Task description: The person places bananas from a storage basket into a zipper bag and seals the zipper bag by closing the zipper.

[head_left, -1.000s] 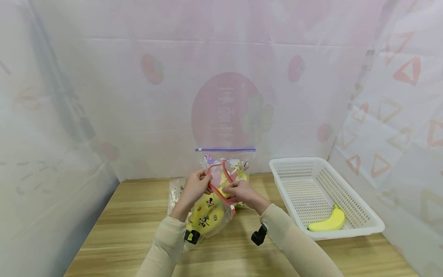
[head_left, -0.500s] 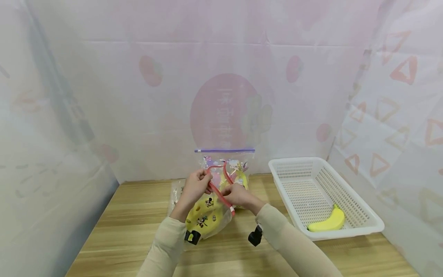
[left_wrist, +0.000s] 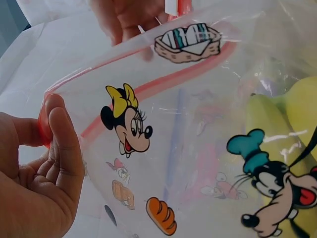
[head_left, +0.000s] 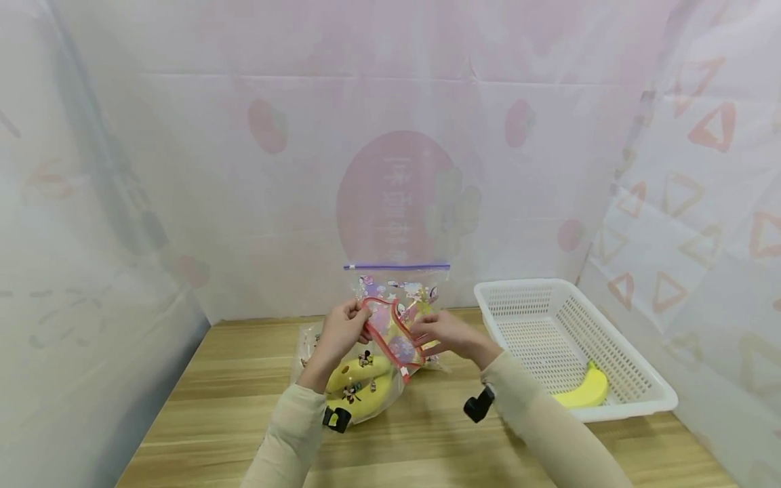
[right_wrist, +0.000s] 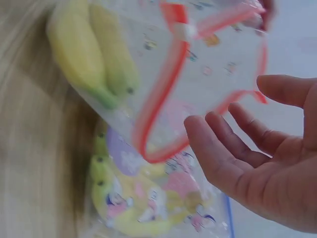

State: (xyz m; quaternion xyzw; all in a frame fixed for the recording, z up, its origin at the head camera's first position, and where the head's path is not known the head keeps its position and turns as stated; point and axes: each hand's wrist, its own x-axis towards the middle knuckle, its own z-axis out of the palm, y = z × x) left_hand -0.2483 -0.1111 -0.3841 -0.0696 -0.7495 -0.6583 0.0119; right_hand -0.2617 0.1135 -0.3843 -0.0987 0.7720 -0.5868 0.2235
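A clear zip bag [head_left: 379, 342] with a red slider edge and cartoon prints lies on the table, its mouth spread. Yellow bananas [head_left: 366, 396] lie inside its lower part. At the left side of the mouth, my left hand [head_left: 343, 330] pinches the red edge between thumb and fingers. My right hand [head_left: 450, 335] is beside the right side of the mouth with its fingers spread. In the right wrist view, that hand [right_wrist: 257, 153] holds nothing. The white slider [right_wrist: 184, 31] sits near one end of the red edge.
Behind stands a second zip bag [head_left: 396, 274] with a purple edge, bananas [right_wrist: 101, 178] in it. To the right, a white plastic basket [head_left: 525, 285] holds one banana [head_left: 590, 388]. A printed curtain [head_left: 274, 203] closes off the back of the wooden table [head_left: 232, 393].
My right hand has come out of the bag's mouth, moved right and opened its fingers. The mouth now looks wider. My left hand keeps its pinch in about the same place.
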